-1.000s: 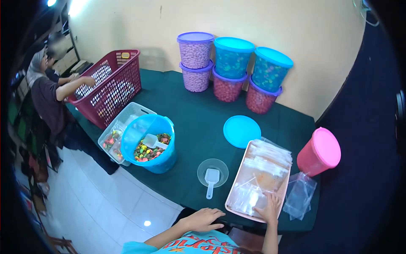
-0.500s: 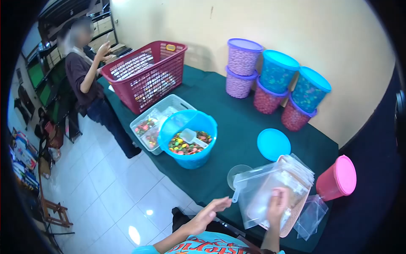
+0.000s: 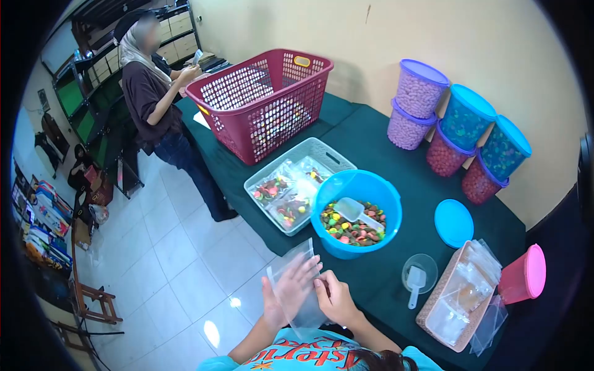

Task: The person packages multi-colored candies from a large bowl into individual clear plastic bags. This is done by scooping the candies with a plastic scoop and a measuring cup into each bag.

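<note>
A clear plastic bag (image 3: 301, 321) is held up in front of my body, flat and with nothing inside. My right hand (image 3: 337, 299) pinches it by its right edge, thumb on the near side. Behind the film, my left hand (image 3: 286, 295) lies with fingers stretched out and palm facing the bag. Just beyond my hands stands a blue bucket (image 3: 331, 242) of colourful round candies (image 3: 349, 232), with a clear scoop (image 3: 351, 211) resting in them. To the right, a small scoop (image 3: 416, 281) sits in a clear round bowl (image 3: 426, 260).
A woven basket (image 3: 427, 318) of clear bags stands at the right, by a pink tub (image 3: 526, 272) and a blue lid (image 3: 453, 224). Filled bags lie in a grey tray (image 3: 291, 229). Behind are a maroon basket (image 3: 232, 133), stacked tubs (image 3: 424, 93) and a standing person (image 3: 148, 93).
My right hand has carried a clear bag from the woven basket leftward to my left hand. My view has shifted, so the table's things appear further right.
</note>
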{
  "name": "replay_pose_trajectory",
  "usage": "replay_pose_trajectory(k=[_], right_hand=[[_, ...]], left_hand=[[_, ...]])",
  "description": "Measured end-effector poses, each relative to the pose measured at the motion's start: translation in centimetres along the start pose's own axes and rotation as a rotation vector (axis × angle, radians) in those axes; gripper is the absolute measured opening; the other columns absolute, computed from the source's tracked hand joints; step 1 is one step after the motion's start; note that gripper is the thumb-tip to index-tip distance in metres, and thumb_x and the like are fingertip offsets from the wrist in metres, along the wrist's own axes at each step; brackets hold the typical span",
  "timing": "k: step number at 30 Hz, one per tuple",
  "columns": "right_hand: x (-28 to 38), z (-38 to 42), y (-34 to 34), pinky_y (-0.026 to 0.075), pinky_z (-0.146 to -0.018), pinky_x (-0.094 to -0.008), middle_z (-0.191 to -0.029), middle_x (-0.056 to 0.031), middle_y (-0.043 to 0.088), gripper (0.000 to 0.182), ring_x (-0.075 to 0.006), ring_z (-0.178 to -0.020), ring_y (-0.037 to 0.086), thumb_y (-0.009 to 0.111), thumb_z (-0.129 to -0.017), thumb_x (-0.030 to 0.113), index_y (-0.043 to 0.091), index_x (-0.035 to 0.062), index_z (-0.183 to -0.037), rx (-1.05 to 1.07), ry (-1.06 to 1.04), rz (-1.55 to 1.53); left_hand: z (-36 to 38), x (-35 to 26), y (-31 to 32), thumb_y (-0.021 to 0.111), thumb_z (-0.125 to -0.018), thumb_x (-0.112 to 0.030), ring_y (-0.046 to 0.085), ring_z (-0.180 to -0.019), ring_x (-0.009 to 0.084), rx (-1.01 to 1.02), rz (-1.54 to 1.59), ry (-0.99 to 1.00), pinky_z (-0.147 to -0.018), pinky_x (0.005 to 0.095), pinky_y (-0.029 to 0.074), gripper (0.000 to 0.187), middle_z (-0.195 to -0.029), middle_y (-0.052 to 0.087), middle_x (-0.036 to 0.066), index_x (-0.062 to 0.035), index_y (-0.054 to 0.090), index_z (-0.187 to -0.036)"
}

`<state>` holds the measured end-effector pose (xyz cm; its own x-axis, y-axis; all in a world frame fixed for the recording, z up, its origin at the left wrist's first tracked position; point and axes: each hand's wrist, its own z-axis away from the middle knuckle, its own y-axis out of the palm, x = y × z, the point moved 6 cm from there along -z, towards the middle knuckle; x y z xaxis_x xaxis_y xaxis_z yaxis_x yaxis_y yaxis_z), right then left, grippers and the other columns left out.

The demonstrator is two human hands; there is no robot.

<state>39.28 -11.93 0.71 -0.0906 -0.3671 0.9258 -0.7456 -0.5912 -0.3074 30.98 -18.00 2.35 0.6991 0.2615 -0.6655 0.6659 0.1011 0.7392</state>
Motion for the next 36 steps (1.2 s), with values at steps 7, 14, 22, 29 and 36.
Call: replay_pose_trajectory(k=[7,14,22,29,36], right_hand=[[2.5,-4.1,0.2,0.044,-0.069,-0.034,-0.087,-0.0119,0.062,0.018,-0.0251,-0.08,0.059,0.064,-0.069,0.004,0.061,0.0034,-0.087,-0.003,-0.165,0.126],[7.7,-6.8,-0.4,0.03,-0.091,-0.0401,-0.114,-0.0064,0.055,0.042,-0.0242,-0.11,0.044,0.07,-0.064,0.011,0.06,0.0124,-0.105,-0.351,-0.341,0.416],[5.9,-11.1,-0.1,0.027,-0.092,-0.0391,-0.113,0.0013,0.056,0.039,-0.0199,-0.106,0.045,0.069,-0.066,0.013,0.061,0.0172,-0.104,-0.403,-0.556,0.502],[5.9,-12.7,-1.2,0.028,-0.092,-0.0386,-0.106,0.0031,0.06,0.028,-0.0183,-0.104,0.048,0.072,-0.064,0.013,0.062,0.0161,-0.09,-0.551,-0.719,0.464],[6.9,-12.8,-3.6,0.033,-0.072,-0.0313,-0.082,0.0051,0.056,0.026,-0.0135,-0.08,0.049,0.076,-0.057,0.014,0.061,0.0169,-0.079,-0.51,-0.722,0.563]], left_hand=[[-1.8,-3.6,-6.0,0.018,-0.073,-0.077,0.034,-0.121,0.0308,-0.066,-0.128,-0.182,-0.097,0.0463,0.027,0.093,-0.133,0.032,0.019,-0.0073,0.024,-0.134],[-4.9,-3.6,-4.0,0.04,-0.069,-0.075,0.029,-0.125,0.0273,0.237,-0.332,-0.236,-0.102,0.0409,0.022,0.105,-0.134,0.027,0.017,0.0036,0.015,-0.134],[-8.7,-3.7,-5.2,0.032,-0.069,-0.078,0.028,-0.124,0.0235,0.252,-0.363,-0.291,-0.102,0.0377,0.022,0.105,-0.134,0.027,0.016,0.0019,0.013,-0.135],[-11.1,-5.3,-4.4,0.022,-0.071,-0.079,0.032,-0.122,0.0233,0.273,-0.41,-0.257,-0.1,0.0354,0.024,0.104,-0.131,0.033,0.015,0.0056,0.022,-0.132],[-15.2,-7.6,-3.4,0.023,-0.074,-0.075,0.048,-0.109,0.0301,0.517,-0.894,-0.036,-0.091,0.0354,0.036,0.096,-0.12,0.046,0.021,0.0058,0.038,-0.124]])
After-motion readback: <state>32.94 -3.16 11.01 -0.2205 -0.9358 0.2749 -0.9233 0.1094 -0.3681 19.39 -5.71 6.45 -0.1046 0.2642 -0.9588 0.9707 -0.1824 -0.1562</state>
